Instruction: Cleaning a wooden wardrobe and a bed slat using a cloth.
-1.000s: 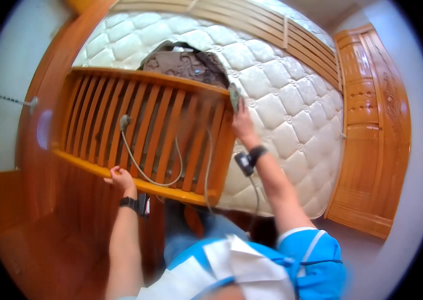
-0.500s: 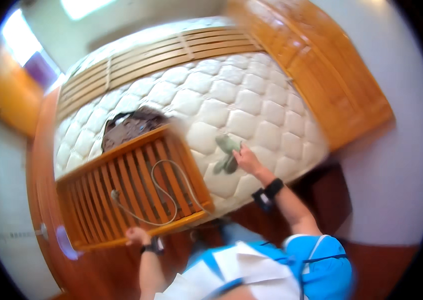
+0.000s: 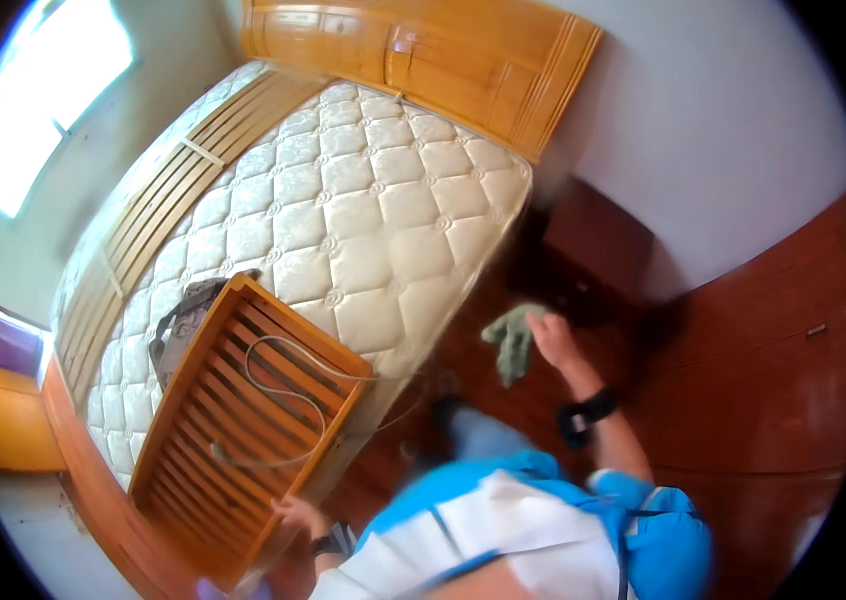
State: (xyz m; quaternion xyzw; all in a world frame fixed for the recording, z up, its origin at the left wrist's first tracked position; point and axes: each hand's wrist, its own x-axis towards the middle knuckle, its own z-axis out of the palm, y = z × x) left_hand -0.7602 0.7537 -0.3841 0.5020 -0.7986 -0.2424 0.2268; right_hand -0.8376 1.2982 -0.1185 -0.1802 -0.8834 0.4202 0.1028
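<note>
My right hand (image 3: 555, 338) is closed on a pale green cloth (image 3: 513, 340), which hangs crumpled over the floor beside the bed. A wooden rack with slats (image 3: 308, 330) lies tilted at the near side of the mattress (image 3: 383, 205). At the rack's near rail is my left hand (image 3: 301, 514), its fingers stretched toward the wood and seeming to touch it. A pale cord with a plug (image 3: 288, 395) loops across the slats and trails off to the right. Partly hidden behind the rack, a patterned brown bag (image 3: 186, 325) sits on the mattress.
A wooden headboard (image 3: 423, 60) stands at the bed's far end, with a slatted wooden panel (image 3: 168, 195) along the mattress's far side. A dark red cabinet (image 3: 598, 235) is by the wall. Red-brown floor (image 3: 743, 380) stretches right. Bright window (image 3: 48, 105) upper left.
The view has swung to the right. My right hand has carried the cloth from over the mattress to above the floor beside it. My left hand stays by the rack's rail.
</note>
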